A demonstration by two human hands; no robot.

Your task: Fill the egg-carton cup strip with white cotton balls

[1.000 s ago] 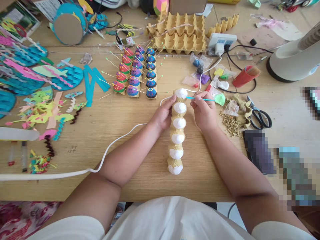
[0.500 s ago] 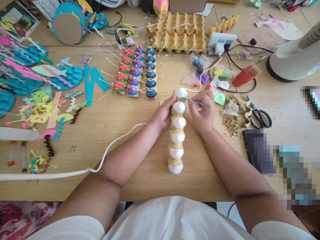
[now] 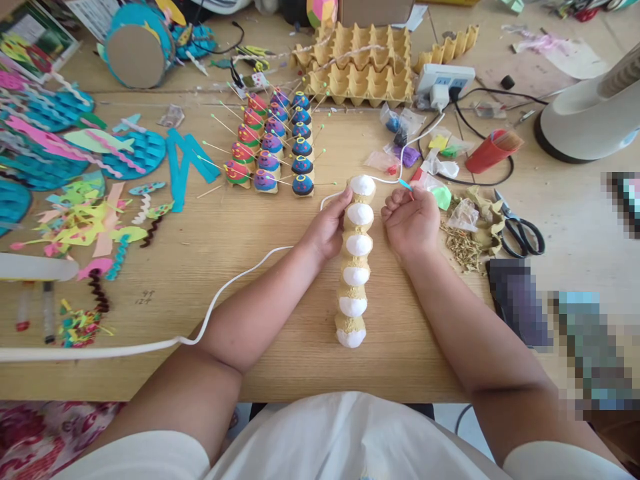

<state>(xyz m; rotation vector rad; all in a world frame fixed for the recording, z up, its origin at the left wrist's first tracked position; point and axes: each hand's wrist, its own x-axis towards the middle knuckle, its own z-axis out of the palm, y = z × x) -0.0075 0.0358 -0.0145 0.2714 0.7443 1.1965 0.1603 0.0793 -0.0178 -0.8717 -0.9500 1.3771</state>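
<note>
A strip cut from an egg carton (image 3: 355, 291) lies lengthwise on the wooden table, its several bumps coated in white, with tan carton showing between them. My left hand (image 3: 330, 227) grips the far end of the strip from the left side, thumb near the top bump. Just right of the strip, my right hand (image 3: 414, 223) is turned palm up with curled fingers, apart from the carton. It holds a thin blue stick tool (image 3: 406, 186), whose tip pokes out between thumb and fingers; the rest is hidden in the hand.
Painted carton strips with pins (image 3: 270, 143) stand beyond my left hand. Egg trays (image 3: 360, 83) and a power strip (image 3: 444, 79) sit at the back. On the right are a red cup (image 3: 485, 152), scissors (image 3: 523, 233) and clay packets; paper cutouts (image 3: 95, 220) lie left. A white cord (image 3: 235, 277) crosses the table.
My right hand has drawn back from the top bump and rolled palm up, swinging the blue stick away from the strip. My left hand and the strip have stayed put.
</note>
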